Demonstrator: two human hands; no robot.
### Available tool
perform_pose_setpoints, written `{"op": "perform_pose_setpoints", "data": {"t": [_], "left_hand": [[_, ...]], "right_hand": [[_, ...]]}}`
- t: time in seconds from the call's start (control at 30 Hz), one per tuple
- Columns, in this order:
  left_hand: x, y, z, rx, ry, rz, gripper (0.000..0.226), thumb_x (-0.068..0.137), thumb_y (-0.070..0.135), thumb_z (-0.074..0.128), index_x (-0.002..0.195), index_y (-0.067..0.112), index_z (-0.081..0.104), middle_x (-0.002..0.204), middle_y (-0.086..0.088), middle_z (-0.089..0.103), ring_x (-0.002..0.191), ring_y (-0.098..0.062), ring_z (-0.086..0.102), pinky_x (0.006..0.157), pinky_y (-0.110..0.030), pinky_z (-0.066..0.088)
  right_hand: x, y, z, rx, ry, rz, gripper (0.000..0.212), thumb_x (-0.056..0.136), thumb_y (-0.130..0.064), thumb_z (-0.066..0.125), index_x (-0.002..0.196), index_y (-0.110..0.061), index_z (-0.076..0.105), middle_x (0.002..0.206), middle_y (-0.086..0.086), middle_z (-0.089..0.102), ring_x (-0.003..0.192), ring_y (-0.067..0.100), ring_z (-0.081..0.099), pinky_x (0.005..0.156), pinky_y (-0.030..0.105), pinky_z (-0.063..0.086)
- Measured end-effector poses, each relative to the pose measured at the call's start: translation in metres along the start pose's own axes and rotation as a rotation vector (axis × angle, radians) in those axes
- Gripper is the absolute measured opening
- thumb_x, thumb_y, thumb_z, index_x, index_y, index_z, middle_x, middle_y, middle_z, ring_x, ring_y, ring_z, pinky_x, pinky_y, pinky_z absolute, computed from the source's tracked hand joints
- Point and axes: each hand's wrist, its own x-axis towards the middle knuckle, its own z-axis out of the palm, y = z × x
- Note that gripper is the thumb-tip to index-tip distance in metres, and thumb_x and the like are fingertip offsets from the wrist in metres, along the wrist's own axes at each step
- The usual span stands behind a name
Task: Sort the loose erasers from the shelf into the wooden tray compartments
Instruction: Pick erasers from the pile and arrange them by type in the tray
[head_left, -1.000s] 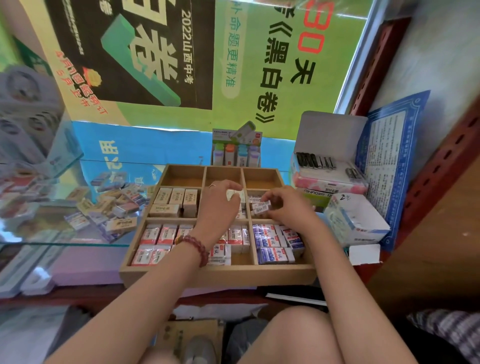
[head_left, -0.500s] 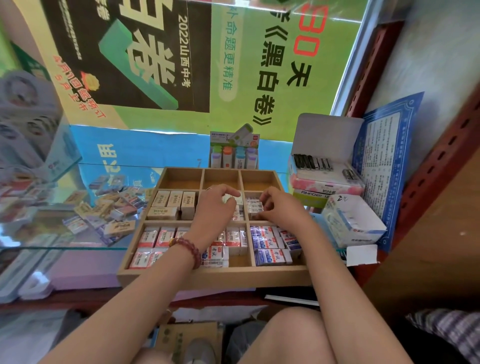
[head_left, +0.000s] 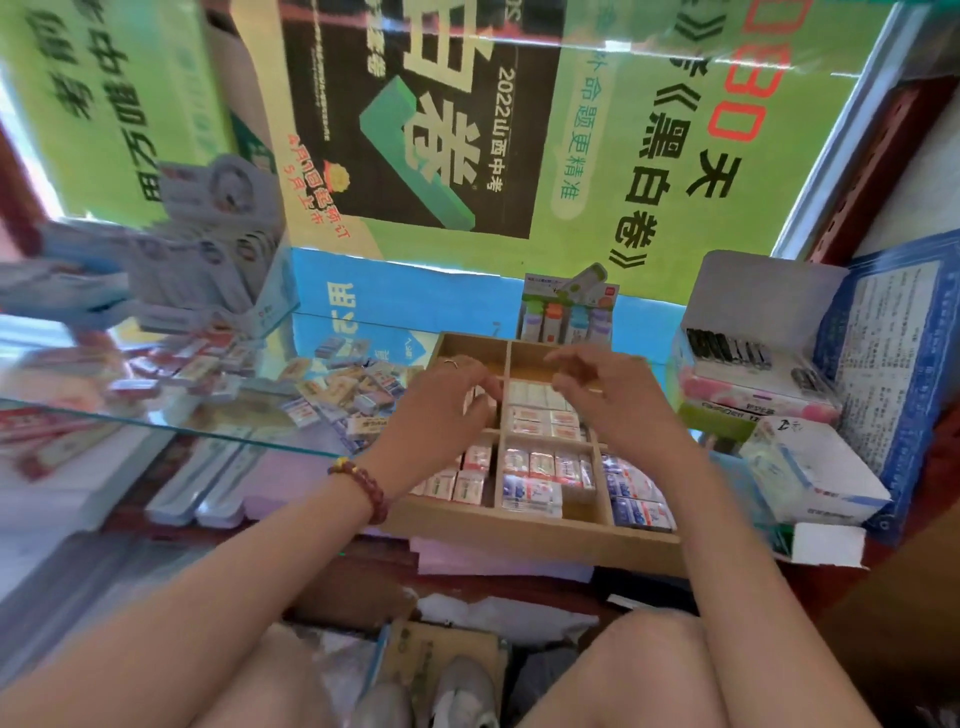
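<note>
Emptied of its eraser, my right hand (head_left: 613, 400) hovers slack above the wooden tray (head_left: 519, 526); left hand (head_left: 441, 415) hold unclear. Next, fetch loose erasers (head_left: 337, 389).

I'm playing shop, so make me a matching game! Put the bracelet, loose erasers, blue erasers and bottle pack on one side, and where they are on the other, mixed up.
Things
1 bracelet
2 loose erasers
3 blue erasers
4 bottle pack

Places
A behind the tray
B on the glass shelf
C on the left arm
D in the tray's front right compartment

Pairs: 1-C, 2-B, 3-D, 4-A
</note>
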Motion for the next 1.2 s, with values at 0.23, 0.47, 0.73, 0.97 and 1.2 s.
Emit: {"op": "perform_pose_setpoints", "data": {"t": [0.23,0.47,0.73,0.97,1.2], "left_hand": [[-0.047,-0.082,-0.062,0.125,0.081,-0.277,0.016,0.084,0.007,0.055,0.093,0.02,0.06,0.098,0.004,0.055,0.1,-0.016,0.051,0.079,-0.028,0.037],[-0.073,-0.139,-0.084,0.324,0.091,-0.493,0.041,0.083,0.018,0.061,0.122,0.009,0.054,0.116,-0.014,0.059,0.109,-0.032,0.053,0.089,-0.039,0.043],[-0.075,-0.154,-0.077,0.369,-0.066,-0.333,0.04,0.093,0.037,0.05,0.132,0.026,0.048,0.147,0.009,0.037,0.135,-0.015,0.034,0.109,-0.036,0.024],[-0.059,-0.155,-0.066,0.396,-0.058,-0.282,0.031,0.091,0.033,0.05,0.121,0.026,0.049,0.13,0.003,0.045,0.124,-0.02,0.038,0.1,-0.038,0.03],[-0.046,-0.155,-0.057,0.368,-0.006,-0.298,0.029,0.09,0.026,0.05,0.119,0.024,0.049,0.124,0.003,0.046,0.12,-0.019,0.039,0.095,-0.034,0.028]], "right_hand": [[0.013,-0.083,0.065,0.027,-0.326,-0.241,0.017,0.093,-0.029,0.054,0.101,-0.024,0.068,0.089,-0.009,0.067,0.084,0.007,0.061,0.078,0.027,0.048],[0.039,-0.086,0.117,-0.116,-0.387,-0.183,0.019,0.09,-0.022,0.051,0.097,-0.028,0.067,0.099,-0.004,0.067,0.089,0.014,0.06,0.083,0.036,0.051],[0.054,-0.071,0.131,-0.079,-0.305,-0.127,0.02,0.09,-0.015,0.052,0.098,-0.023,0.069,0.103,-0.008,0.063,0.101,0.009,0.055,0.08,0.026,0.04],[0.06,-0.078,0.153,-0.174,-0.241,-0.174,0.023,0.09,-0.017,0.053,0.108,-0.023,0.066,0.111,-0.004,0.063,0.11,0.015,0.051,0.093,0.031,0.041],[0.064,-0.061,0.154,-0.358,-0.13,-0.037,0.03,0.09,-0.021,0.051,0.118,-0.027,0.06,0.123,-0.002,0.059,0.117,0.019,0.046,0.1,0.037,0.034]]}}
